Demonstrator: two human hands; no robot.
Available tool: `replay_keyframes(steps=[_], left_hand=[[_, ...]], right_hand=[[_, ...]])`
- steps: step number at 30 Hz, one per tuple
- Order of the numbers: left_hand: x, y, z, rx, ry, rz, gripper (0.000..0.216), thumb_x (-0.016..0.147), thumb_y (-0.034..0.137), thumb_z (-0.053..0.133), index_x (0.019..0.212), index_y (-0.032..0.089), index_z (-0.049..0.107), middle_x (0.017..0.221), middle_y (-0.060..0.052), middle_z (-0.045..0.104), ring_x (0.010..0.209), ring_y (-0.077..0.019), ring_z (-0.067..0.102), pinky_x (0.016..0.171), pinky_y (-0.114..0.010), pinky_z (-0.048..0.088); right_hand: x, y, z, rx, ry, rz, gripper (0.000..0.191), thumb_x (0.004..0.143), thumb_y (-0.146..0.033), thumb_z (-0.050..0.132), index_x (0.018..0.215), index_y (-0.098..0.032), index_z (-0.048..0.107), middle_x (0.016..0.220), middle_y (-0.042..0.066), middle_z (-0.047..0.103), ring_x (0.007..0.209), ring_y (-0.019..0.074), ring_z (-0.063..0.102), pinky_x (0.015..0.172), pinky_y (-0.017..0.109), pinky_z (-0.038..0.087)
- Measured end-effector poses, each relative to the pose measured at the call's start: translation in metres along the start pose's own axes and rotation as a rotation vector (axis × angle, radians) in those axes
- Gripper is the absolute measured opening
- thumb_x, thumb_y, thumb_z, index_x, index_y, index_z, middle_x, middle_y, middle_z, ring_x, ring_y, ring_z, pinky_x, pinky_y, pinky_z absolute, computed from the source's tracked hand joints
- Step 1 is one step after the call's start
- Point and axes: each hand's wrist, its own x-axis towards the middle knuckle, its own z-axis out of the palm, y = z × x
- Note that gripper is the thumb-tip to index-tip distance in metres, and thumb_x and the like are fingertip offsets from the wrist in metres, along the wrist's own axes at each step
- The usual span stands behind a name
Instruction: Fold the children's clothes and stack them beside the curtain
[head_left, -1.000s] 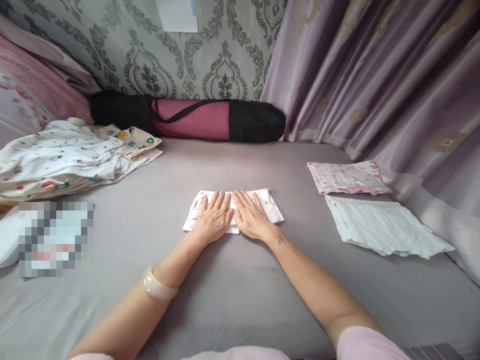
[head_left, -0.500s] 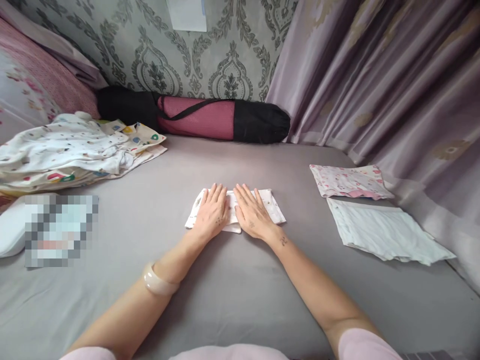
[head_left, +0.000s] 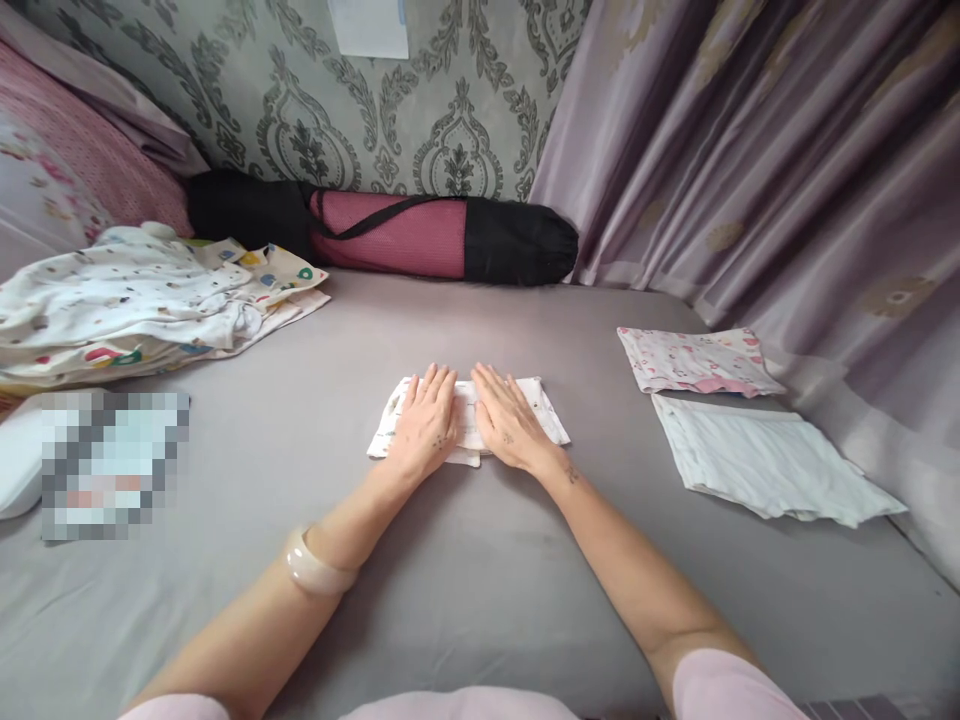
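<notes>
A folded white garment (head_left: 466, 432) with small printed figures lies flat on the grey bed sheet (head_left: 480, 570). My left hand (head_left: 426, 420) rests palm down on its left half, fingers stretched out. On the right half lies my right hand (head_left: 511, 415), also flat, with the fingers pointing away from me. A strip of the cloth shows between the two hands, and its corners stick out on either side. Both palms hide much of the fabric. A pale bangle (head_left: 319, 565) circles my left forearm.
To the right lie a folded pink-patterned garment (head_left: 697, 360) and a folded pale garment (head_left: 772, 460). A heap of printed clothes (head_left: 142, 300) is at the left, near a white object (head_left: 26, 450) and a blurred-out item. A black-and-pink long bag (head_left: 390, 235) lies along the wall.
My right hand has slid slightly to the right on the garment, widening the gap between my hands. The view has shifted a little; the garment stays in place.
</notes>
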Motion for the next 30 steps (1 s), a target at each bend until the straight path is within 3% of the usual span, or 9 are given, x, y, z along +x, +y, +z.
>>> replay_keyframes(steps=[3,7,11,14,18,24,30], left_hand=[[-0.001,0.005,0.001,0.043,-0.036,0.062,0.051,0.100,0.027,0.028,0.146,0.011,0.043,0.153,-0.016,0.043,0.148,-0.0286,0.028,0.121,-0.051,0.022],[-0.004,0.004,0.009,0.098,-0.212,0.044,0.054,0.102,0.034,0.027,0.146,0.008,0.043,0.154,-0.017,0.041,0.146,-0.0297,0.031,0.120,-0.049,0.027],[-0.003,0.004,0.008,0.134,-0.253,0.039,0.057,0.102,0.036,0.024,0.149,0.008,0.040,0.156,-0.014,0.038,0.147,-0.0277,0.030,0.120,-0.048,0.027],[-0.001,0.004,0.002,0.152,-0.233,0.018,0.058,0.103,0.037,0.020,0.148,0.006,0.040,0.156,-0.014,0.038,0.147,-0.0262,0.030,0.121,-0.045,0.026],[-0.001,-0.003,-0.001,0.225,-0.099,-0.056,0.059,0.103,0.036,0.019,0.148,0.004,0.040,0.155,-0.016,0.039,0.148,-0.0280,0.028,0.122,-0.047,0.021],[-0.004,-0.011,0.006,0.276,-0.182,-0.085,0.060,0.102,0.037,0.025,0.146,0.001,0.043,0.152,-0.020,0.042,0.146,-0.0307,0.031,0.121,-0.047,0.023],[-0.001,-0.012,-0.003,0.270,-0.121,-0.141,0.060,0.102,0.036,0.022,0.148,0.003,0.041,0.156,-0.017,0.037,0.148,-0.0290,0.027,0.122,-0.048,0.019]], right_hand=[[-0.001,0.002,0.001,-0.081,0.066,0.020,0.059,0.097,-0.023,0.027,0.154,-0.008,0.030,0.162,0.013,0.025,0.151,0.0217,0.015,0.124,0.045,0.010],[-0.005,0.005,0.012,-0.106,-0.057,0.044,0.059,0.098,-0.027,0.025,0.153,-0.005,0.033,0.160,0.014,0.029,0.150,0.0231,0.021,0.124,0.043,0.011],[-0.005,0.006,0.014,-0.121,-0.087,0.046,0.059,0.099,-0.027,0.022,0.153,-0.003,0.031,0.161,0.013,0.028,0.150,0.0225,0.020,0.124,0.042,0.010],[-0.005,0.008,0.010,-0.122,-0.065,0.050,0.059,0.099,-0.027,0.022,0.153,-0.004,0.031,0.161,0.012,0.027,0.151,0.0209,0.019,0.124,0.041,0.011],[-0.007,0.015,0.007,-0.172,0.039,0.114,0.060,0.100,-0.029,0.023,0.153,-0.003,0.029,0.162,0.013,0.024,0.151,0.0222,0.016,0.124,0.043,0.008],[-0.007,0.022,0.012,-0.172,-0.056,0.193,0.061,0.100,-0.031,0.025,0.153,-0.002,0.030,0.161,0.014,0.025,0.151,0.0233,0.019,0.124,0.041,0.011],[-0.008,0.025,0.002,-0.206,-0.015,0.220,0.061,0.101,-0.032,0.021,0.154,-0.001,0.027,0.163,0.015,0.021,0.151,0.0235,0.016,0.124,0.042,0.009]])
